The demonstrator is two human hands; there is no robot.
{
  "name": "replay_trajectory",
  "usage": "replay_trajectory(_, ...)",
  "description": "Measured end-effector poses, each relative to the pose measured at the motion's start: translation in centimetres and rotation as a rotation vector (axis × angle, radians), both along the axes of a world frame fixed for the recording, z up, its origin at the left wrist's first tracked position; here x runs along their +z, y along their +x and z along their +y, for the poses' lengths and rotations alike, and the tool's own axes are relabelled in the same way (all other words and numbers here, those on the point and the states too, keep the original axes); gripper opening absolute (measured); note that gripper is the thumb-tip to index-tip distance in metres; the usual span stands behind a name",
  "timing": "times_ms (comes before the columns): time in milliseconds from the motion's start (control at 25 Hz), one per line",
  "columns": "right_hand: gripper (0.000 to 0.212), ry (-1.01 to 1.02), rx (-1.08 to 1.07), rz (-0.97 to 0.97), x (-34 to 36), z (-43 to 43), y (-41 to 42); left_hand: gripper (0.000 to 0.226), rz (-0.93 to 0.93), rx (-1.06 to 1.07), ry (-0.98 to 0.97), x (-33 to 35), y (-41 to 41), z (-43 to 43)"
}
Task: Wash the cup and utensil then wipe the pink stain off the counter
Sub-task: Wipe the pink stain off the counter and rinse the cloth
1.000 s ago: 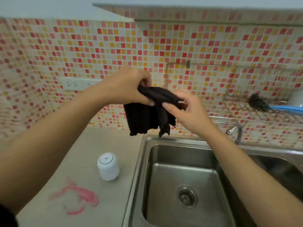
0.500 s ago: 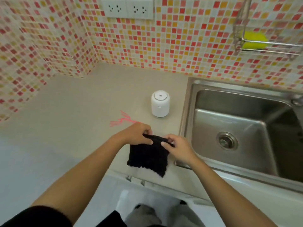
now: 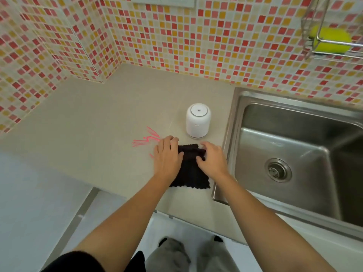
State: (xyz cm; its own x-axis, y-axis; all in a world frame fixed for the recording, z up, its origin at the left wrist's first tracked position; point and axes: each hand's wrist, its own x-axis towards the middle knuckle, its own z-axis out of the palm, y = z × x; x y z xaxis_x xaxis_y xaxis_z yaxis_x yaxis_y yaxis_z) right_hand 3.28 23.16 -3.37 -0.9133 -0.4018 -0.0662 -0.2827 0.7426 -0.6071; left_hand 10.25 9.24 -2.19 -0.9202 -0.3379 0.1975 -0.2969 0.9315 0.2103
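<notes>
A black cloth (image 3: 191,171) lies flat on the beige counter (image 3: 94,134), just right of the pink stain (image 3: 146,139). My left hand (image 3: 167,156) rests on the cloth's left edge, fingers spread, its fingertips at the stain's right end. My right hand (image 3: 211,156) presses on the cloth's upper right part with fingers curled onto the fabric. Part of the stain shows below my left hand. No cup or utensil is in view.
A white cylindrical device (image 3: 198,120) stands just behind the cloth. The steel sink (image 3: 294,154) lies to the right. A wire rack (image 3: 322,42) with a yellow sponge (image 3: 332,39) hangs on the tiled wall. The counter's front edge runs below the cloth.
The cloth came down from above the sink to the counter and now lies spread flat. Both hands went from pinching its top edge to pressing on it.
</notes>
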Motion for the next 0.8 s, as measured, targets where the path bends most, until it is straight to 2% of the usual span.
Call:
replay_trajectory(80, 0.048, -0.046, -0.056, -0.036, -0.9, 0.8, -0.2, 0.035, 0.032, -0.075, 0.204, -1.2, 0.6, 1.2)
replay_trajectory(120, 0.046, -0.065, -0.067, -0.024, -1.2, 1.1, -0.4, 0.038, -0.038, -0.121, 0.273, -1.7, 0.8, 1.8)
replay_trajectory(280, 0.039, -0.089, -0.047, 0.087, -1.7, 1.1, -1.8, 0.059, -0.318, -0.22, 0.092, -3.3, 0.2, 2.8)
replay_trajectory(400, 0.055, -0.181, -0.015, -0.049, -1.5, 0.7, -3.4, 0.066, -0.376, -0.235, 0.092, -3.7, 0.0, 2.4)
replay_trajectory(520, 0.085, -0.335, 0.029, -0.157, -1.2, -0.6, -5.0, 0.058, -0.277, -0.276, 0.063, -4.3, 2.9, 1.0)
replay_trajectory(640, 0.114, -0.506, -0.009, -0.215, -1.1, -2.4, -6.6, 0.063, -0.209, -0.305, 0.169, -5.0, 5.8, -2.7)
replay_trajectory(720, 0.12, -0.586, -0.059, -0.213, -1.2, -3.4, -7.3, 0.069, -0.125, -0.171, 0.257, -4.5, 6.3, -5.0)
replay_trajectory(800, 0.11, -0.612, -0.113, -0.195, -1.4, -4.1, -7.9, 0.06, -0.063, 0.034, 0.349, -3.7, 5.0, -7.7)
